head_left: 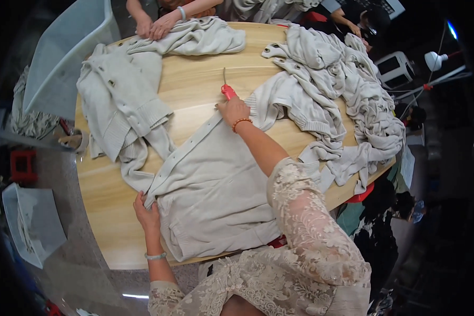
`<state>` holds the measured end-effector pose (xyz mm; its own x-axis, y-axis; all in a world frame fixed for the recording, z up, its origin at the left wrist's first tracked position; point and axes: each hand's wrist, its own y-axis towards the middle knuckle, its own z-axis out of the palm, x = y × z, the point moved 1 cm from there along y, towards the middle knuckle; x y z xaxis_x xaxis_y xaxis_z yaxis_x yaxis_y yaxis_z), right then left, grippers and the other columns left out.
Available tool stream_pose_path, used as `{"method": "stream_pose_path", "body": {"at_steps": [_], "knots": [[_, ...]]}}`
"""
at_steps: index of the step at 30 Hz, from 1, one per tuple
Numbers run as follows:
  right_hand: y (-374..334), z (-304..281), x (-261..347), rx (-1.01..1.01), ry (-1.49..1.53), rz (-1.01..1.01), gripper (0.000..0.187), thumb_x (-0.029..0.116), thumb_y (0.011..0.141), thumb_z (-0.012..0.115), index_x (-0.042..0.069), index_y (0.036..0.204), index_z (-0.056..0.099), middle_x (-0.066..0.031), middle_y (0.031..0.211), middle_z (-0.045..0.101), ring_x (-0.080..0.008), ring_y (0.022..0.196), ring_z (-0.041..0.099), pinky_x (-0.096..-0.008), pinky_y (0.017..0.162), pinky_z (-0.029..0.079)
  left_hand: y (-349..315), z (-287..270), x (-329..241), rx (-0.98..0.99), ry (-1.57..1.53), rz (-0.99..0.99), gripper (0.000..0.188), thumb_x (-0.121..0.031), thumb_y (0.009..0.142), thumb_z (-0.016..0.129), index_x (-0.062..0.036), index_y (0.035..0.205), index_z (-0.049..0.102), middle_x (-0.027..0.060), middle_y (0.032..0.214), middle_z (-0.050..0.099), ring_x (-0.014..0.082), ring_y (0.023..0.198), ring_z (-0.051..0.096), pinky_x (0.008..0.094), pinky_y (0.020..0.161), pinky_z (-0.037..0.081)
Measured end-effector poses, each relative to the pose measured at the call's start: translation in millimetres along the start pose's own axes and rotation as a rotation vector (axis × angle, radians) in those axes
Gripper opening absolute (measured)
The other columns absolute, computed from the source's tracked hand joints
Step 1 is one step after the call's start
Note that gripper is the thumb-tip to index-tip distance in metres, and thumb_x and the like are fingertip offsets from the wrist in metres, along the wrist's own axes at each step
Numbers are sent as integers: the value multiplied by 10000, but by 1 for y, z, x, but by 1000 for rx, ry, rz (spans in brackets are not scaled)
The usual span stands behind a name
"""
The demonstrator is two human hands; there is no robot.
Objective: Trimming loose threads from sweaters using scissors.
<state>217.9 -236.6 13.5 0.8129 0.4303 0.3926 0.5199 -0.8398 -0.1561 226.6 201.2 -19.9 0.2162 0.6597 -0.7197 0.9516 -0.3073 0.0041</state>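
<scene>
A light grey knit cardigan (216, 195) lies spread at the table's near edge, its buttonhole band running slantwise from lower left to upper right. My left hand (146, 210) pinches the lower left end of that band. My right hand (234, 111) is closed around a red-handled tool (228, 91) with a thin, slightly bent dark rod pointing away from me. That hand rests at the band's upper end, by the ribbed edge. The rod's exact kind is not clear. Some right fingers are hidden under the hand.
Another buttoned cardigan (118, 100) lies on the wooden table (189, 84) at the left. Heaped grey knitwear (347, 89) covers the right side. Across the table, a co-worker's hands (158, 26) hold knitwear. White plastic bins (68, 58) stand left; a lamp (434, 60) hangs right.
</scene>
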Motion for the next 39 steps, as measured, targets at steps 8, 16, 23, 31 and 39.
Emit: {"method": "stream_pose_path", "body": {"at_steps": [8, 16, 23, 31, 39], "knots": [[2, -13, -19, 25, 14, 3, 315, 245, 769, 621, 2, 969, 612, -203, 935, 673, -354, 916, 655, -445, 819, 512, 11, 2, 6, 147, -239, -82, 540, 21, 730, 652, -6, 1250, 508, 162, 1090, 539, 265, 977, 564, 349, 893, 454], [-90, -133, -91, -23, 256, -208, 253, 236, 721, 635, -1, 805, 604, -199, 742, 627, -357, 714, 615, -448, 663, 478, -20, -21, -34, 148, 10, 90, 442, 56, 713, 596, -39, 1145, 588, 147, 965, 563, 310, 893, 579, 377, 805, 473], [-156, -199, -234, -14, -242, -183, 327, 332, 854, 648, 9, 866, 602, -182, 735, 627, -359, 737, 627, -448, 642, 481, -107, -30, -72, 191, 302, 605, 321, 23, 689, 604, -55, 1000, 578, 170, 1099, 543, 352, 991, 537, 433, 805, 423], [-263, -170, -244, 212, -191, -197, 190, 193, 901, 590, 92, 1033, 498, -149, 900, 599, -391, 824, 612, -489, 666, 469, -184, -18, -78, 304, 254, 407, 421, -111, 750, 690, -62, 1146, 558, 131, 1211, 519, 332, 1114, 482, 442, 929, 377], [-323, -137, -178, 735, -67, -635, 310, 89, 768, 648, 84, 1048, 514, -184, 843, 617, -374, 818, 608, -474, 694, 459, -182, 3, -61, 400, -7, 363, 307, -1, 708, 681, -45, 980, 545, 138, 961, 518, 351, 927, 519, 414, 786, 445]]}}
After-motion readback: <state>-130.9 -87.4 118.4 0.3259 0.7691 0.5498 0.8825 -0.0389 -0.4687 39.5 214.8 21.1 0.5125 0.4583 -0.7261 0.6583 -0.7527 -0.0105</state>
